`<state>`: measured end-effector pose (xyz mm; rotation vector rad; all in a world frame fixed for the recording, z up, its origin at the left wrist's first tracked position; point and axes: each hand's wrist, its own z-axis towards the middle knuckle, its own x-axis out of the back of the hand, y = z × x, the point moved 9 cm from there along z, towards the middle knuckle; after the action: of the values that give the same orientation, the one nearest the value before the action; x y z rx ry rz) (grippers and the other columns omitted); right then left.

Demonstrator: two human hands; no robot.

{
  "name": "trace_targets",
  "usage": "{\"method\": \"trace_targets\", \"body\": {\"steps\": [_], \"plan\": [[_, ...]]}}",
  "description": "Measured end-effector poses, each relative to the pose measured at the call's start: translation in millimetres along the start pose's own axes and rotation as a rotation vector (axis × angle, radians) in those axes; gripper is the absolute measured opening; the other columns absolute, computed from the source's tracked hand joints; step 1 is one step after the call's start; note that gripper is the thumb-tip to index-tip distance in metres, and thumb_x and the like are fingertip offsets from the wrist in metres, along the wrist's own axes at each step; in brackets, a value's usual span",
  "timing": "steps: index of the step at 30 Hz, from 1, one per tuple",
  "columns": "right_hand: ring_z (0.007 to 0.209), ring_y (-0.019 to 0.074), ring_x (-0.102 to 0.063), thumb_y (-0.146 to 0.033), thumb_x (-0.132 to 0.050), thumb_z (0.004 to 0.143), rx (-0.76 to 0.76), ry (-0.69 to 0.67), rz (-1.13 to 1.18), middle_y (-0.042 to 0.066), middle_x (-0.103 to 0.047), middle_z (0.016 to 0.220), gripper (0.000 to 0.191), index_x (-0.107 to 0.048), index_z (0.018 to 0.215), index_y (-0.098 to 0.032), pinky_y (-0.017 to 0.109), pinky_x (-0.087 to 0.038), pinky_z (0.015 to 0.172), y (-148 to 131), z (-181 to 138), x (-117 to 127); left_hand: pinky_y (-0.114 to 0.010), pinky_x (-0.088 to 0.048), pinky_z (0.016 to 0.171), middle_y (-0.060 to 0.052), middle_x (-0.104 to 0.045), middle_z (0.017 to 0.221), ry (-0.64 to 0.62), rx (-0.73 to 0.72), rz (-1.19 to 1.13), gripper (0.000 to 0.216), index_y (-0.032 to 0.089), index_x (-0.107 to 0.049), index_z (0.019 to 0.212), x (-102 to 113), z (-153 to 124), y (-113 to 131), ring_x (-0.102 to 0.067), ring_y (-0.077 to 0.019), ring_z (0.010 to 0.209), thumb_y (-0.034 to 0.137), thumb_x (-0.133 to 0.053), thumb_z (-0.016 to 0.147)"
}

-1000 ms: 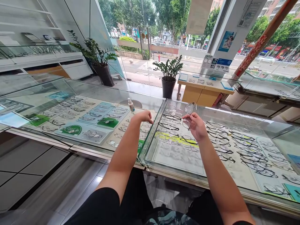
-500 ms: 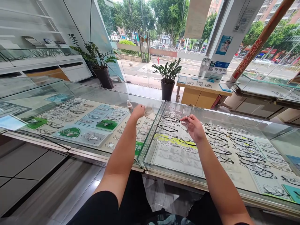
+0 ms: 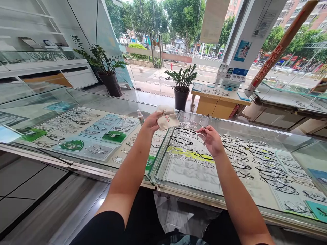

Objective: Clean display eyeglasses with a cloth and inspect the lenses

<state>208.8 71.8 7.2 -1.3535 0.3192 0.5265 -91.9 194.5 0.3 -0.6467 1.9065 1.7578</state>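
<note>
My left hand (image 3: 152,122) grips a beige cleaning cloth (image 3: 167,121) with dark and red lettering, held spread out above the glass counter. Just left of that hand stands a small white spray bottle (image 3: 140,116) on the counter top. In my right hand (image 3: 212,140) is a pair of eyeglasses (image 3: 204,121), pinched near the middle of the frame and turned so one lens is above the other. Cloth and eyeglasses are apart.
Under the counter glass (image 3: 189,178) lie rows of eyeglass frames (image 3: 236,153). Potted plants (image 3: 182,97) stand beyond the counter, before a glass door. A wooden cabinet (image 3: 217,103) with more glasses is behind, right of the plant.
The cloth, bunched beside my left hand before, is now lifted and unfolded with its lettering showing. My right hand and the eyeglasses have hardly moved.
</note>
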Motion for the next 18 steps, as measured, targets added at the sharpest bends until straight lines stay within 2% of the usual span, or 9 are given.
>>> {"method": "trace_targets", "body": {"steps": [4,7,9,15,18], "plan": [[0.101,0.0219,-0.079,-0.035,-0.087,0.087,0.064,-0.010,0.010,0.002,-0.080,0.094,0.022,-0.067,0.087,-0.026,0.040,-0.061,0.106,-11.6,-2.9,-3.0,-0.031,-0.067,0.074,-0.009,-0.083,0.096,-0.166,0.058,0.102,0.036,0.012,-0.071,0.116,-38.5,-21.8,-25.3,-0.079,-0.0202,0.076,0.008,-0.086,0.084],[0.105,0.0242,-0.079,-0.038,-0.089,0.086,0.090,-0.048,0.016,0.001,-0.078,0.093,0.023,-0.069,0.089,-0.027,0.047,-0.057,0.117,-19.0,-7.0,-10.3,-0.029,-0.066,0.074,-0.008,-0.083,0.099,-0.279,0.091,0.134,0.044,0.014,-0.070,0.122,-65.7,-43.8,-44.7,-0.079,-0.0198,0.079,0.012,-0.088,0.082],[0.106,0.0253,-0.079,-0.040,-0.090,0.085,0.088,-0.073,0.004,0.002,-0.078,0.092,0.026,-0.069,0.088,-0.027,0.048,-0.056,0.119,-21.9,-9.9,-15.1,-0.030,-0.066,0.074,-0.008,-0.083,0.101,-0.329,0.137,0.173,0.047,0.014,-0.070,0.125,-79.6,-58.3,-59.8,-0.078,-0.0204,0.079,0.016,-0.088,0.082],[0.100,0.0248,-0.079,-0.044,-0.091,0.084,0.067,-0.110,-0.032,0.002,-0.076,0.090,0.026,-0.072,0.088,-0.026,0.043,-0.061,0.104,-28.5,-16.9,-20.1,-0.029,-0.063,0.072,-0.005,-0.081,0.094,-0.345,0.163,0.206,0.043,0.016,-0.070,0.121,-98.9,-78.5,-81.6,-0.076,-0.0192,0.078,0.021,-0.087,0.081],[0.102,0.0254,-0.080,-0.044,-0.091,0.085,0.069,-0.117,-0.047,0.001,-0.076,0.090,0.026,-0.072,0.089,-0.026,0.044,-0.061,0.106,-30.5,-18.7,-20.9,-0.029,-0.062,0.071,-0.004,-0.079,0.090,-0.315,0.150,0.207,0.042,0.017,-0.069,0.118,-98.5,-77.6,-81.1,-0.073,-0.0181,0.074,0.021,-0.086,0.080]]}}
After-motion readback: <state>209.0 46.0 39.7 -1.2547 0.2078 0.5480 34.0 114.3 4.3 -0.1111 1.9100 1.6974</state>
